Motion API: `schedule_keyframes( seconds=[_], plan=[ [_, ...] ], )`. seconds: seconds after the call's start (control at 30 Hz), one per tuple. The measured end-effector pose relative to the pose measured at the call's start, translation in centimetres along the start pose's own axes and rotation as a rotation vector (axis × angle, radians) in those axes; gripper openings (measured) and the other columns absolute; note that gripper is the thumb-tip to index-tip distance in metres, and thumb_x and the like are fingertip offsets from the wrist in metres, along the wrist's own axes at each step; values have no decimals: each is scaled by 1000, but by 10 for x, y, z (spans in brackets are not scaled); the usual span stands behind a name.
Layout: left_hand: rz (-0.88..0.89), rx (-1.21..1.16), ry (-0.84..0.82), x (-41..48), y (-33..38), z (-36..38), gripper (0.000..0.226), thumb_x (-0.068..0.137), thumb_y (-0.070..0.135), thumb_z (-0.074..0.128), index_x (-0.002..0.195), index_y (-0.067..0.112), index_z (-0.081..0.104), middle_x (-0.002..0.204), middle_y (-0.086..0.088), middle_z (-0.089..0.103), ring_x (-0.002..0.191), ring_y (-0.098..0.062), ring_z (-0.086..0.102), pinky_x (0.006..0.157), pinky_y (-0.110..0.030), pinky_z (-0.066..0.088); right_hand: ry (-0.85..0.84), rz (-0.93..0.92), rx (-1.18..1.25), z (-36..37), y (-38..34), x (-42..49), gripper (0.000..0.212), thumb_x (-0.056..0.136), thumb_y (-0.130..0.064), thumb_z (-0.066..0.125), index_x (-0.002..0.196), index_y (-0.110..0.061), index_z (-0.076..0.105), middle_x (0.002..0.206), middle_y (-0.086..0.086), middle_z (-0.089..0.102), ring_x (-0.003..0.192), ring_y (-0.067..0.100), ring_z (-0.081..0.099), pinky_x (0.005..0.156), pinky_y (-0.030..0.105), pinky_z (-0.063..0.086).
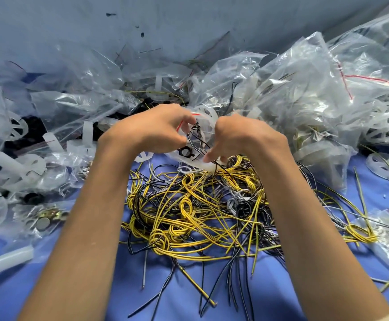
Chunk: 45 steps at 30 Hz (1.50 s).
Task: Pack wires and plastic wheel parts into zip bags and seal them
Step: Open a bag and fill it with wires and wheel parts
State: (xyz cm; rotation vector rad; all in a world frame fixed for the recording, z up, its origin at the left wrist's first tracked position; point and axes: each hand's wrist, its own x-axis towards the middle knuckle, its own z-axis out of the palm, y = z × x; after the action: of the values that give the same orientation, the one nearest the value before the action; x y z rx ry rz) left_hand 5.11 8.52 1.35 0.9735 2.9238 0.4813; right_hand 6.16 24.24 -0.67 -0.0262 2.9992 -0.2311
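My left hand [156,128] and my right hand [237,137] both grip a small clear zip bag [200,140] with a red seal line, held just above the table. Inside it I see a black and white wire bundle, a black ring and a white plastic wheel part. Directly below the hands lies a tangled heap of yellow, black and white wires [202,212] on the blue cloth [212,304]. The fingertips are partly hidden behind the bag.
Filled clear zip bags [304,93] pile up at the back and right. Loose white plastic wheels [15,128] and empty bags lie at the left, with small metal motors [47,216] in a bag. A white tube [5,258] lies at the near left. A grey wall stands behind.
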Motion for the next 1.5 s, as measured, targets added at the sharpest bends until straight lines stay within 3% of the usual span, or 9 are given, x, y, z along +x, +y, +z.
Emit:
schedule_keyframes(
  seconds=[0.2, 0.33, 0.57, 0.7, 0.93, 1.1, 1.2, 1.4, 1.5],
  plan=[
    [3, 33, -7, 2, -1, 2, 39, 80, 3, 51, 116, 12, 63, 82, 18, 45, 77, -14, 48, 60, -22, 38, 10, 9, 2, 20, -7, 9, 21, 74, -15, 71, 58, -10, 58, 28, -10, 47, 33, -1, 46, 39, 18, 30],
    [0, 32, 7, 3, -3, 3, 38, 80, 6, 56, 117, 12, 62, 84, 9, 48, 82, -17, 47, 69, -26, 35, 206, -62, 169, 14, -8, 8, 9, 75, -10, 64, 78, -8, 72, 72, 7, 70, 68, 17, 65, 55, 22, 45],
    [21, -5, 85, 4, -4, 2, 41, 82, 9, 54, 122, 19, 58, 84, 3, 40, 73, -10, 43, 64, -21, 29, 337, -333, 342, 19, -21, 11, 15, 82, -7, 61, 93, -2, 71, 81, 11, 65, 77, 26, 58, 71, 33, 45],
    [-19, 13, 69, 4, -5, 2, 54, 81, 24, 55, 135, 19, 49, 98, 2, 38, 86, -14, 41, 71, -18, 27, 187, -382, 198, 28, -19, 13, 16, 90, -8, 51, 88, -2, 66, 73, 12, 59, 73, 26, 44, 60, 31, 26],
    [-32, 22, 48, 5, -6, 4, 52, 84, 11, 55, 134, 23, 50, 95, 7, 37, 86, -12, 41, 68, -16, 26, -111, -400, 143, 20, -8, 9, 38, 96, -7, 44, 125, -22, 61, 134, -4, 56, 121, 16, 51, 97, 21, 37],
    [-32, 15, 49, 3, -6, 2, 51, 85, 8, 53, 134, 23, 50, 97, 6, 39, 89, -12, 38, 72, -17, 26, -21, -308, 466, -7, 9, -9, 33, 89, 3, 49, 106, -13, 71, 96, -3, 72, 74, 8, 69, 66, 15, 55],
    [-30, -4, 43, 1, -6, 1, 51, 85, 5, 51, 132, 23, 52, 96, 9, 42, 88, -10, 41, 69, -18, 29, 6, -234, 486, -20, 25, -18, 23, 87, 1, 52, 84, -10, 71, 77, 1, 73, 55, 2, 66, 47, 9, 46],
    [-38, -4, 82, 0, -7, 1, 46, 86, 5, 47, 127, 24, 57, 101, 3, 49, 83, -14, 44, 71, -22, 31, -39, 12, 258, -13, 57, -13, 7, 81, -21, 70, 82, -14, 72, 73, -1, 72, 66, 8, 65, 66, 25, 52],
    [-47, 8, 91, 1, -7, 2, 40, 90, 9, 46, 125, 23, 59, 92, 2, 47, 74, -12, 44, 67, -22, 29, -129, 106, 213, -3, 61, -5, 23, 77, -35, 75, 79, -13, 68, 56, -8, 67, 54, 4, 62, 57, 22, 43]
  ],
)
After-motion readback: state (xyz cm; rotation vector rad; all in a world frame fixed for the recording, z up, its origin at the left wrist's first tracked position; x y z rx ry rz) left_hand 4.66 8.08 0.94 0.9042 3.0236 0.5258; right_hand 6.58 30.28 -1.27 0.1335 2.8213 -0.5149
